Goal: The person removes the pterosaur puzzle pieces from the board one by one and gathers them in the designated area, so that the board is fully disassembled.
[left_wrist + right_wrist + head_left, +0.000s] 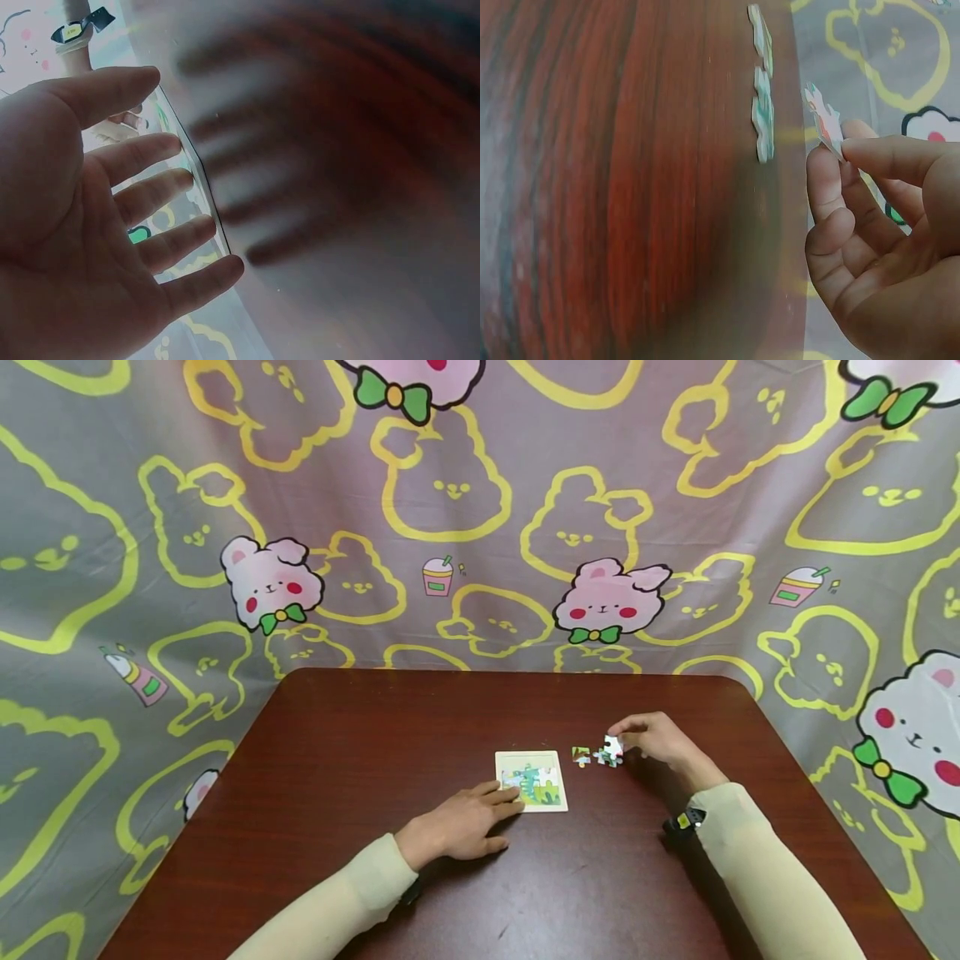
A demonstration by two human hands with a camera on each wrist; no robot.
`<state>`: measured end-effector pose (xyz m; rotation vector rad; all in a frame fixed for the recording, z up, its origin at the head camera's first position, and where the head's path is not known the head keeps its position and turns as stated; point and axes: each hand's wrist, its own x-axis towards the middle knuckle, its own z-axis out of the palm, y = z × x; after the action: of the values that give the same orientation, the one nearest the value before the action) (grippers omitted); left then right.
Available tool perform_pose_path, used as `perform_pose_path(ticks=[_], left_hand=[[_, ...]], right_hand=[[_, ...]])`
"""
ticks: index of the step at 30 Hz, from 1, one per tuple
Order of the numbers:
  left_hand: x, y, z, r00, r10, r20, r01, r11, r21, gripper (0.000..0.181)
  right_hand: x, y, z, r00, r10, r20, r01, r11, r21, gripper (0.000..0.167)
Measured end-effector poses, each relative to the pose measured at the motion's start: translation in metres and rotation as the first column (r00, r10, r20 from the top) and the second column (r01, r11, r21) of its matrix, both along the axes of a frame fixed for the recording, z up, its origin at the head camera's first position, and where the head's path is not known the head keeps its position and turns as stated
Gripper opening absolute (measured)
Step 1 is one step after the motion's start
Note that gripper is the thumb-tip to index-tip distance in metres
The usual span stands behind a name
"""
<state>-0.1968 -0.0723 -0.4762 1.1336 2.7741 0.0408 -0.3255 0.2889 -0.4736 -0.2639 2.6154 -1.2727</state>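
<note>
A small square jigsaw board [527, 755] with a pale rim lies on the table, partly filled with a green and blue picture. My left hand [459, 823] rests at its left side, fingers extended, fingertips over the lower left corner. The left wrist view shows that palm [97, 225] with the fingers spread. To the right of the board, my right hand [663, 745] pinches a jigsaw piece [823, 124] between thumb and fingers, held above the table. Near it lie a brown and green piece [581, 754] and a bluish-green piece [604, 761], partly covered by the held one.
The dark red wooden table [360, 735] has a curtain [480, 510] with bear and rabbit prints hanging behind and around it. A dark strap device [684, 822] sits on the right wrist.
</note>
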Motion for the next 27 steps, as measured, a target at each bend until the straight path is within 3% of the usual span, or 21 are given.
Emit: perform_pose_path(ticks=[17, 27], left_hand=[[0.002, -0.002, -0.002, 1.000, 0.015, 0.012, -0.015, 1.000, 0.011, 0.059], [0.003, -0.002, 0.000, 0.999, 0.024, 0.024, -0.024, 1.000, 0.017, 0.059]], right_hand=[[0.004, 0.029, -0.010, 0.998, -0.054, 0.030, 0.053, 0.997, 0.056, 0.020], [0.003, 0.034, -0.013, 0.998, -0.061, -0.007, 0.062, 0.992, 0.109, 0.019]])
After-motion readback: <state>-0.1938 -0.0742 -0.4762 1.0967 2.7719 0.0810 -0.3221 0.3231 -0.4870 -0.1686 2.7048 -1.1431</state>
